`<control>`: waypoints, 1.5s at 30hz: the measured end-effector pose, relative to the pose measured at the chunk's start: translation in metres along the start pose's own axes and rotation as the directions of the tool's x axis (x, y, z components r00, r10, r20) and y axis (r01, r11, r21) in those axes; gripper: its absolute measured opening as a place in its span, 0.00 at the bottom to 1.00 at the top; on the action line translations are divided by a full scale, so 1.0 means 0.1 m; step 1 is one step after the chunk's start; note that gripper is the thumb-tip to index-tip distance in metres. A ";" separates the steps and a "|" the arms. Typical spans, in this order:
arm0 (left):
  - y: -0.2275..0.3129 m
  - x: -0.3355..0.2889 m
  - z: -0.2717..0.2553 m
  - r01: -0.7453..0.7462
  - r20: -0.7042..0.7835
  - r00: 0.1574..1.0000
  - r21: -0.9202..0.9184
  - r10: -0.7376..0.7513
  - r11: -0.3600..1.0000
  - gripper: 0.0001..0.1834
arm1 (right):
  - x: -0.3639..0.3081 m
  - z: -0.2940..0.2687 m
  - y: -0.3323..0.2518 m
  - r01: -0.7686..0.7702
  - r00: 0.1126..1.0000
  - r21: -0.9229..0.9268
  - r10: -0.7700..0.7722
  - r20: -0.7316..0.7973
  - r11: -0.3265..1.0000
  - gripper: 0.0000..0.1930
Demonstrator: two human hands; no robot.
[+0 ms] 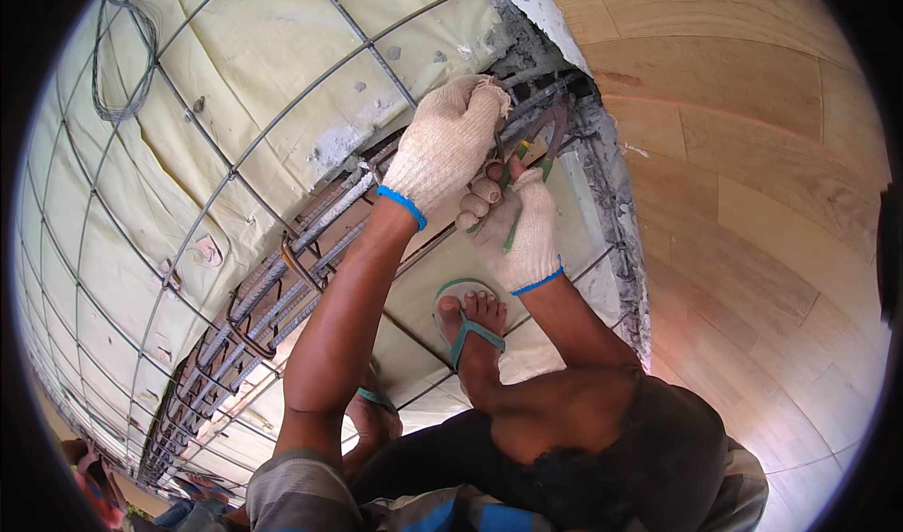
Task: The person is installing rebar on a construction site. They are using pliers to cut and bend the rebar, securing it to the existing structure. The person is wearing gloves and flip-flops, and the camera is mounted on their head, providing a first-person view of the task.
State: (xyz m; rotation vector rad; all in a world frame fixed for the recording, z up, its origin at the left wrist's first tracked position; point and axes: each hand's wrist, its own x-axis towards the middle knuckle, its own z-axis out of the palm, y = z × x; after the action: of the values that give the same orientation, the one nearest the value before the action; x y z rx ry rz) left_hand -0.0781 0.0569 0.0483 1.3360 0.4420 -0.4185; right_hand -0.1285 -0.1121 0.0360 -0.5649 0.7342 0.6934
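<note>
Clamped around the green handles of the pincers [560, 135], the grip of the gloved right hand [529, 226] is holding them just inside the broken concrete edge [607, 174], their head pointing away from the person toward the dark steel bars [541, 90] at the corner. Beside it the gloved left hand [442, 142] is reaching over the steel; whether its grip is standing apart or pinching something cannot be told, because its underside is facing away from the camera. How far along the work is shows more clearly away from the hands. Steel mesh [232, 174] is already lying across the pale sheeting [263, 57], and brown bent links [299, 267] are encircling the ribbed bars [334, 214] that are running off toward the lower left, so that stretch appears to be largely in place. At the corner things seem to be under way and not finished: both hands are occupying the spot, and any fastening there is hiding behind them. A loop of thin wire [152, 43] is resting on the mesh well apart from the hands, apparently unused. One sandalled foot [467, 344] is resting nearer the body than the right hand, while wood-look flooring [734, 193] is stretching beyond the concrete edge.
</note>
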 end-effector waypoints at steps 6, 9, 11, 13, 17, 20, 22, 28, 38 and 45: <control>-0.16 -0.08 0.19 0.124 0.199 0.976 -0.179 -0.088 0.976 0.31 | -0.27 -0.05 -0.46 -0.724 0.640 0.599 0.008 0.768 0.343 0.08; -0.23 -0.08 0.49 0.194 0.282 0.951 -0.239 -0.123 0.951 0.32 | -0.29 -0.06 -0.41 -0.732 0.646 0.617 0.005 0.764 0.289 0.06; -0.35 0.00 0.73 0.072 0.232 0.973 -0.276 -0.006 0.958 0.34 | -0.26 -0.02 -0.39 -0.746 0.628 0.599 0.008 0.778 0.292 0.06; -0.31 0.09 0.88 0.281 0.407 0.909 -0.439 -0.090 0.854 0.31 | -0.26 -0.21 -0.42 -0.713 0.634 0.567 0.032 0.773 0.412 0.15; -0.07 0.12 0.76 0.344 0.470 0.865 -0.303 -0.175 0.889 0.32 | -0.57 -0.26 -0.73 -0.291 0.913 0.024 0.270 0.307 0.957 0.42; -0.15 0.15 0.79 0.274 0.349 0.911 -0.114 -0.220 0.955 0.34 | -0.74 0.07 -0.85 -0.083 0.973 -0.463 -0.028 -0.228 0.882 0.38; -0.21 0.21 0.86 0.223 0.315 0.927 -0.018 -0.206 0.975 0.36 | -0.75 0.19 -0.88 -0.102 0.958 -0.550 -0.068 -0.280 0.829 0.30; -0.04 0.06 0.80 0.157 0.288 0.950 -0.121 -0.117 0.980 0.32 | -0.71 -0.12 -0.95 -0.076 0.997 -0.255 0.082 0.012 0.964 0.26; -0.18 0.09 0.76 0.080 0.208 0.977 -0.202 -0.037 0.976 0.25 | -0.67 0.21 -0.94 -0.173 0.981 -0.090 0.163 -0.102 0.981 0.25; -0.13 -0.13 0.49 -0.040 0.105 0.994 0.109 0.029 0.993 0.23 | -0.25 -0.06 -0.26 0.119 0.977 -0.232 -0.156 -0.146 0.965 0.13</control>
State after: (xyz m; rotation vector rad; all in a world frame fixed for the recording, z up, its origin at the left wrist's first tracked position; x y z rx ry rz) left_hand -0.0925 0.0073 0.0534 1.4200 0.3127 -0.4867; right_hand -0.1256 -0.1425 0.0569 -0.8781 0.7662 0.6075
